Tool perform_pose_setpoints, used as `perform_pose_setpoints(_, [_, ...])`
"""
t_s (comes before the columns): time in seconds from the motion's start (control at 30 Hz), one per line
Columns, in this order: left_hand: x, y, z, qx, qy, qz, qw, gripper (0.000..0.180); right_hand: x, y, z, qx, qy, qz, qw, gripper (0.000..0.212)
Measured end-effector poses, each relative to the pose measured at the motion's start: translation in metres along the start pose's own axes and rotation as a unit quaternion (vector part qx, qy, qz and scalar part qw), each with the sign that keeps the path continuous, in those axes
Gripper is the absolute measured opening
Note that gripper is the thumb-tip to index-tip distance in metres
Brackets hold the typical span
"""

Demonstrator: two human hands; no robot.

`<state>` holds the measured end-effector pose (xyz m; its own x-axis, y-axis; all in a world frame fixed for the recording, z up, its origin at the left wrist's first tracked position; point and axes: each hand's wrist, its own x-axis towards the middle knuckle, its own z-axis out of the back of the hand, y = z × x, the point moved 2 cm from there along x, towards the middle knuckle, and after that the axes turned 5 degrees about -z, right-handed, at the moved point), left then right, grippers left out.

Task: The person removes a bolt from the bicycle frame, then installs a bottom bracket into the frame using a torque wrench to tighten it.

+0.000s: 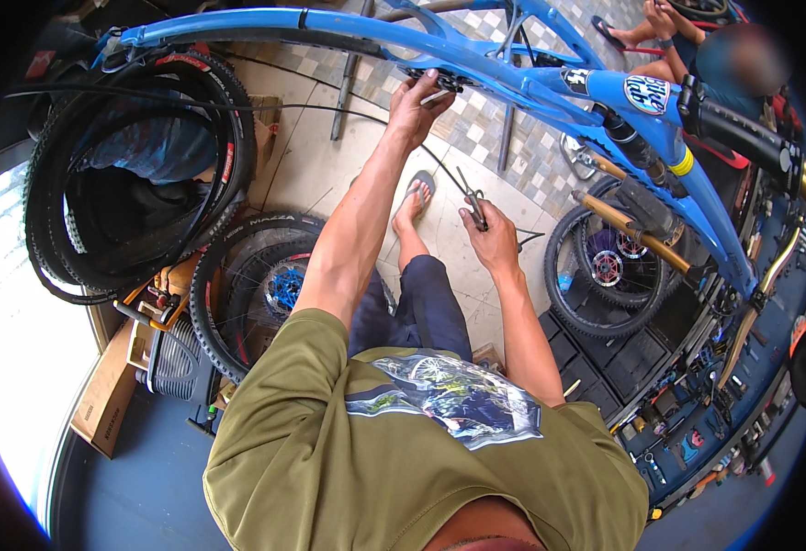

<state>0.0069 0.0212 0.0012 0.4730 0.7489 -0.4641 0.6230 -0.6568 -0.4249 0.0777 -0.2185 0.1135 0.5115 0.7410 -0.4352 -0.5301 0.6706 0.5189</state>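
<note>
The blue bicycle frame [366, 26] is seen across the top of the view, beyond both hands; its upper left tube is sloped toward a cluster of tyres [237, 119]. The left hand [412, 112] is raised to the underside of the frame, with its fingertips at a dark fitting [441, 81]; whether they are clamped on it or merely laid against it cannot be told, the spot being small and partly covered. The right hand [495, 243] is held lower and apart from the frame, closed around a dark hand tool [479, 213] whose tip is pointed up and away; a black cable [329, 109] is run from the left, past the left wrist, and down toward that tip. A wheel with a blue disc [285, 286] is set at the left; further wheels [608, 268] are placed at the right, near assorted tools [692, 445].
</note>
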Motion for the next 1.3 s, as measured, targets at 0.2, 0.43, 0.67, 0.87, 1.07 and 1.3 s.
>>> perform_pose_setpoints(0.2, [-0.001, -0.001, 0.0, 0.024, -0.025, 0.03, 0.999, 0.052, -0.001, 0.002, 0.002, -0.003, 0.0, -0.009, 1.0, 0.029])
perform_pose_setpoints(0.43, [-0.043, -0.004, 0.041, 0.024, 0.004, 0.084, 0.996, 0.055, -0.037, -0.013, 0.013, -0.001, -0.023, -0.006, 1.0, 0.031])
perform_pose_setpoints(0.67, [-0.164, 0.004, 0.034, 0.015, 0.135, 0.192, 0.972, 0.055, -0.14, -0.082, 0.028, 0.028, -0.075, -0.099, 0.992, 0.031])
perform_pose_setpoints(0.87, [-0.243, 0.003, -0.099, 0.006, 0.355, 0.285, 0.89, 0.093, -0.235, -0.143, 0.062, 0.071, -0.191, -0.207, 0.957, 0.026])
perform_pose_setpoints(1.07, [-0.316, 0.065, -0.221, 0.064, 0.485, 0.422, 0.763, 0.125, -0.345, -0.226, 0.085, 0.152, -0.345, -0.294, 0.878, 0.024])
perform_pose_setpoints(1.3, [-0.439, 0.227, -0.288, 0.044, 0.56, 0.535, 0.632, 0.138, -0.503, -0.353, 0.065, 0.162, -0.466, -0.377, 0.784, 0.024])
